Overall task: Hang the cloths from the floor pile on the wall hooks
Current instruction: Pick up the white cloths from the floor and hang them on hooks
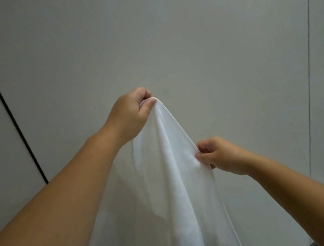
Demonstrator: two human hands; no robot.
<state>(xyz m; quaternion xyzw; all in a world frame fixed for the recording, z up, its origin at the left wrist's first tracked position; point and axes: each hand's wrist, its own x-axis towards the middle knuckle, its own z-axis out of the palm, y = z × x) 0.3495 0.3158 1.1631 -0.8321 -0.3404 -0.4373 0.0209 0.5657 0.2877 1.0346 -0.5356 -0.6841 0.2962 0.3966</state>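
Fingers of the left hand [132, 115] pinch the thin white fabric cloth's [167, 186] peak; below them, the right hand [219, 156] pinches its edge; its bottom is cut off.

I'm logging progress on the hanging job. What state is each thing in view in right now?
white cloth: held up in front of the wall, draping down, not on a hook.
left hand: pinches the cloth's top corner.
right hand: grips the cloth's edge lower down.
wall: no hook in view.

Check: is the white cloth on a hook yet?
No. The thin white cloth hangs from the left hand and right hand; no hook visible.
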